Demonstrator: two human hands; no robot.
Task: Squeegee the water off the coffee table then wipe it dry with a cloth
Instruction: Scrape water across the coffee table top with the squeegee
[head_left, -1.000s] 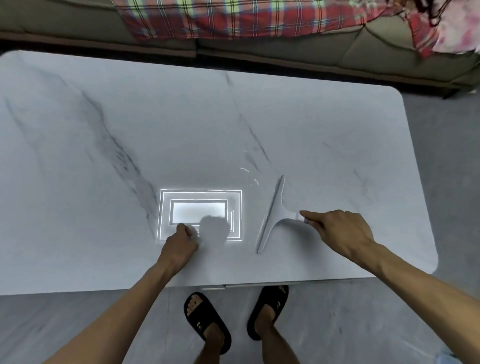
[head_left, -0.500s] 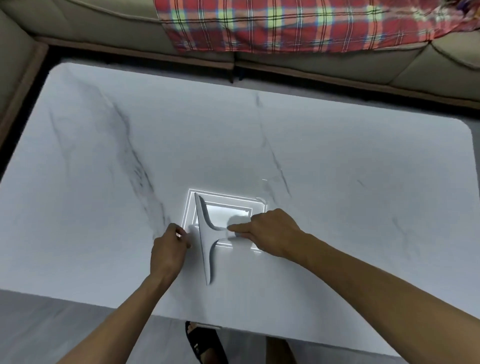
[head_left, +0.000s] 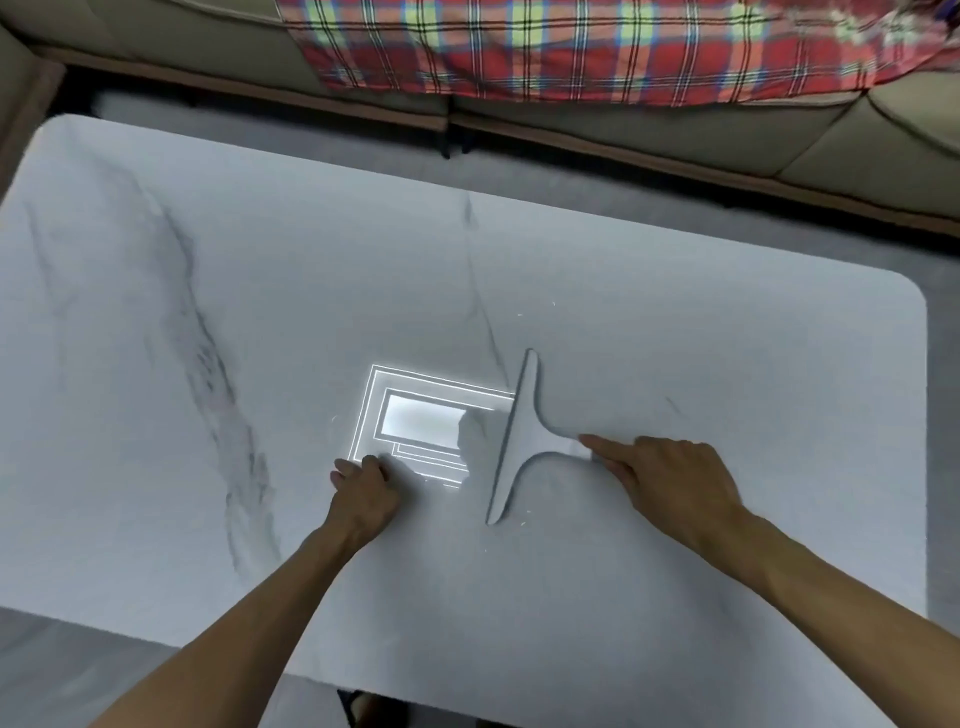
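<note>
A white marble coffee table (head_left: 260, 312) fills the view. A grey T-shaped squeegee (head_left: 519, 436) lies with its blade on the tabletop, blade running near to far, just right of a bright ceiling-light reflection. My right hand (head_left: 670, 483) grips its handle, index finger stretched along it. My left hand (head_left: 363, 488) rests on the table left of the squeegee, fingers curled with nothing visible in them. A few small water droplets glint beside the blade. No cloth is in view.
A beige sofa (head_left: 675, 130) with a red plaid blanket (head_left: 597, 47) runs along the far side of the table, with a dark gap between them. Grey floor (head_left: 945, 467) lies right of the table and below its near edge.
My right hand has pulled the squeegee from beside my left hand to the right across the light reflection. My left hand stayed in place.
</note>
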